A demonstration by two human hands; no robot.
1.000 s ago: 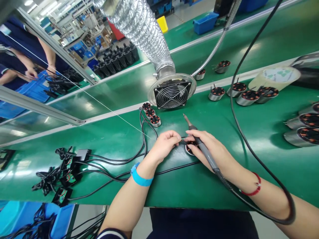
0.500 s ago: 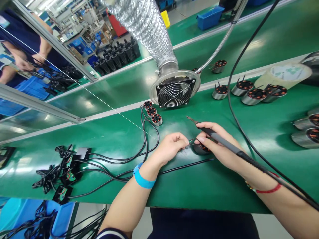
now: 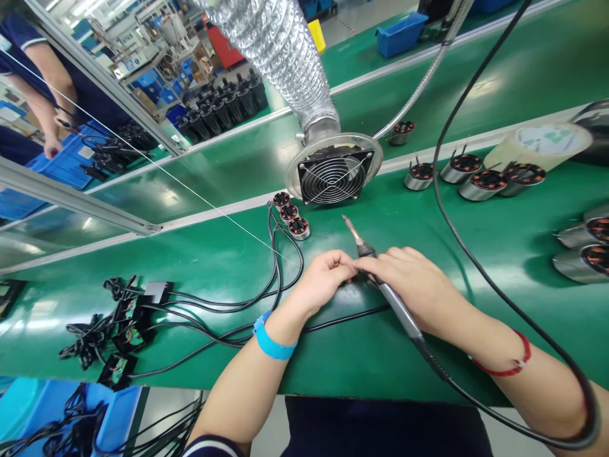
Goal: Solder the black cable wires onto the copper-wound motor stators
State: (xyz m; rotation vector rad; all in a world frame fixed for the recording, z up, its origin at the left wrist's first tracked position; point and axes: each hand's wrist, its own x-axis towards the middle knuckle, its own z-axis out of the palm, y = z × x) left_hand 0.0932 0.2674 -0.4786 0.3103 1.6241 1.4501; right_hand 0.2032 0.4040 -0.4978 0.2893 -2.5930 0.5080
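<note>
My right hand [image 3: 413,285] grips a soldering iron [image 3: 380,279] whose tip points up and away toward the fan. The hand covers a small round motor stator on the green bench, so the stator is hidden now. My left hand [image 3: 323,279] is closed in a pinch right beside it, fingertips meeting my right fingers; what it pinches is too small to make out. A black cable [image 3: 342,316] runs from under my hands to the left.
A fume fan [image 3: 333,178] on a silver duct stands just behind my hands. Three small stators [image 3: 290,214] with black leads sit left of it. More stators [image 3: 471,174] and a tape roll [image 3: 537,146] lie right. Black cable modules [image 3: 124,324] lie left. Another person stands far left.
My right hand has turned the soldering iron from lying flat to tip-up and closed over the stator. My left hand stays pinched at the same spot.
</note>
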